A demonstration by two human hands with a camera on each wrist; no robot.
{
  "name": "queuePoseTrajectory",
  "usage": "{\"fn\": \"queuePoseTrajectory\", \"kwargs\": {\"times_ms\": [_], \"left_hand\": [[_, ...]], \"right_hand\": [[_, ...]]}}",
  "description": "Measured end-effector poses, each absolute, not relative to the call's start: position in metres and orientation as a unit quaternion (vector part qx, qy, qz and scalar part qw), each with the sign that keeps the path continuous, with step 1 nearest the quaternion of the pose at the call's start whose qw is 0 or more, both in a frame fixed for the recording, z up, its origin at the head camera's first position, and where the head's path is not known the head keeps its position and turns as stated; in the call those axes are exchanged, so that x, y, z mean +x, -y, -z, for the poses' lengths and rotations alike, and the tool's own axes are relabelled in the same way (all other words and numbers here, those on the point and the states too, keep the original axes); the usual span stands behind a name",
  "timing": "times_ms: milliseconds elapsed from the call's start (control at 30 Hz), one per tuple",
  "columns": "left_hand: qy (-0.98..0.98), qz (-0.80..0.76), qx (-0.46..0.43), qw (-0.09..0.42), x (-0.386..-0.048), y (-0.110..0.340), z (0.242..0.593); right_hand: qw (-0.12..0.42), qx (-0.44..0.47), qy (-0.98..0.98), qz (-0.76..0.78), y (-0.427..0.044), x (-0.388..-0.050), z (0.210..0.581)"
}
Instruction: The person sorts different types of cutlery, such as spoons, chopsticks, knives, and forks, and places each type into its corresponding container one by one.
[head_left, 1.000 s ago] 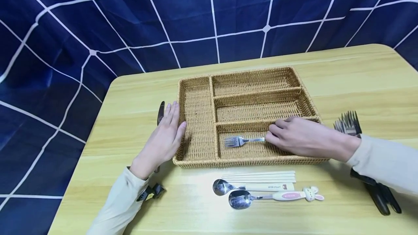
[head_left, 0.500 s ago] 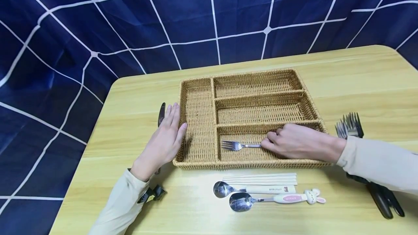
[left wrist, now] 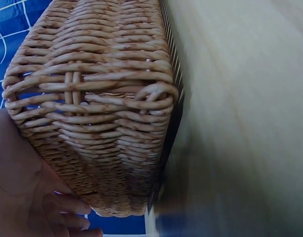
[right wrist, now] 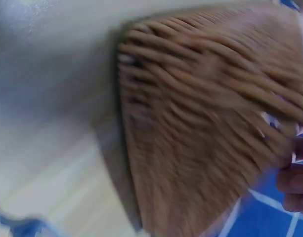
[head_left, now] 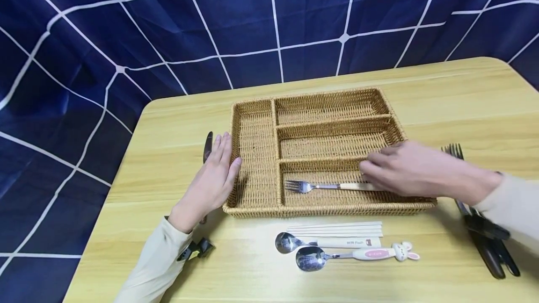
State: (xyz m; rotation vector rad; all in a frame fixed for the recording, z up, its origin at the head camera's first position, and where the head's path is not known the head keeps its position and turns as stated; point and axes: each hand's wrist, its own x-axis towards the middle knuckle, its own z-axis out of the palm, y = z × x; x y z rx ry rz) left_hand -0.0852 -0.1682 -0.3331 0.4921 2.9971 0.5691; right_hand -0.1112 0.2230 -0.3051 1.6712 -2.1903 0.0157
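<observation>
A wicker cutlery tray [head_left: 254,210] with several compartments stands on the table. In its front right compartment lies a fork [head_left: 301,186] with a cream handle, tines to the left. My right hand [head_left: 404,169] is just over the handle's right end, fingers loosely bent and seemingly holding nothing; its fingertips are partly hidden. In the right wrist view, the blurred tray corner [right wrist: 200,98] blocks most of that hand. My left hand [head_left: 210,181] rests with straight fingers against the tray's left wall, thumb at the rim. The left wrist view has the palm [left wrist: 22,177] beside the woven wall.
In front of the tray lie white chopsticks [head_left: 337,229], a spoon [head_left: 287,242] and a rabbit-handled spoon [head_left: 310,258]. A dark knife [head_left: 208,146] is partly under my left hand. Black-handled forks [head_left: 488,256] lie at the right, partly behind my sleeve. A blue curtain [head_left: 311,8] hangs behind.
My right hand first slid the fork slightly left and forward, then let it go and moved right, uncovering the cream handle. My left hand stayed against the tray.
</observation>
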Motion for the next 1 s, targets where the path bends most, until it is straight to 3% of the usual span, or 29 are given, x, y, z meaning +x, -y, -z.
{"fn": "queuePoseTrajectory", "kwargs": {"times_ms": [133,267,467,600,800,1000], "left_hand": [[-0.97,-0.185,0.155,0.028,-0.085,0.17,0.332],[-0.971,-0.182,0.151,0.03,-0.084,0.172,0.332],[-0.972,-0.182,0.146,0.029,-0.084,0.175,0.331],[-0.973,-0.177,0.143,0.033,-0.084,0.175,0.331],[-0.973,-0.181,0.139,0.033,-0.083,0.177,0.332],[-0.971,-0.192,0.138,0.031,-0.08,0.179,0.332]], "right_hand": [[0.215,0.517,0.828,-0.019,-0.252,-0.103,0.291],[0.179,0.413,0.893,-0.015,-0.283,-0.087,0.29],[0.135,0.29,0.947,-0.026,-0.318,-0.064,0.314],[0.139,0.236,0.961,-0.032,-0.335,-0.051,0.334],[0.06,0.113,0.99,-0.053,-0.35,-0.034,0.355],[-0.029,0.083,0.995,-0.04,-0.357,-0.024,0.362]]}}
